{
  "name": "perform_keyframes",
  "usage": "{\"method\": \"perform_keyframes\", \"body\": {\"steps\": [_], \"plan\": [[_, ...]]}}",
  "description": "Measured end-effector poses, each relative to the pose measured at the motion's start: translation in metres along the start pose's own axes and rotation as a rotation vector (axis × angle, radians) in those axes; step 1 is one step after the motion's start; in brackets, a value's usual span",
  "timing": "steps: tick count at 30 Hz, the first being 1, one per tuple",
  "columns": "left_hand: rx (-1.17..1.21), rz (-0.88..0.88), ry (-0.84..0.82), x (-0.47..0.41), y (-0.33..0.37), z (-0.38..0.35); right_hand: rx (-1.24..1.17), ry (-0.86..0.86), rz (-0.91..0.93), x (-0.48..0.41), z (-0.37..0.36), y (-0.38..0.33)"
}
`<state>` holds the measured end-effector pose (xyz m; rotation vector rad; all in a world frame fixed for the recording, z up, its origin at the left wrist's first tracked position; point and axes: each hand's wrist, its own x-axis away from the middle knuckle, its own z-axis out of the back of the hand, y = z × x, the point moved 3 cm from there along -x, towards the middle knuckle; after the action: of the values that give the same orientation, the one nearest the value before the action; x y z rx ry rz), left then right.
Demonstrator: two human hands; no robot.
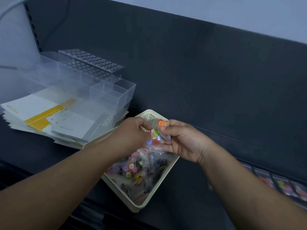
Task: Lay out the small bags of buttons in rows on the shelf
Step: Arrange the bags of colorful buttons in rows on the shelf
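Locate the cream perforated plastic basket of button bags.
Head view: the cream perforated plastic basket sits centre on the dark shelf, right of the stack of white-and-yellow papers.

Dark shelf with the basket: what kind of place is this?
Likely a shop or craft stockroom: dark metal shelving, a cream plastic basket full of small clear bags of coloured buttons, and clear plastic display organisers.
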<state>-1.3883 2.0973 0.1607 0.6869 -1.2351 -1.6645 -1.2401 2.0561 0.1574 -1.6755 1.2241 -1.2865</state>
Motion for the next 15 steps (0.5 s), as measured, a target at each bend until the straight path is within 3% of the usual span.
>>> {"method": "perform_keyframes", "body": {"steps": [8,15], "plan": [[0.167,-0.012,-0.044,0.004,0.023,-0.043,0.109,0.107,0.067,0.036,0.038,-0.001],[0.041,-0.173,-0.200,0.025,0.057,-0.106,0.081,0.137,0.048,0.085,0.087,-0.002]]}}
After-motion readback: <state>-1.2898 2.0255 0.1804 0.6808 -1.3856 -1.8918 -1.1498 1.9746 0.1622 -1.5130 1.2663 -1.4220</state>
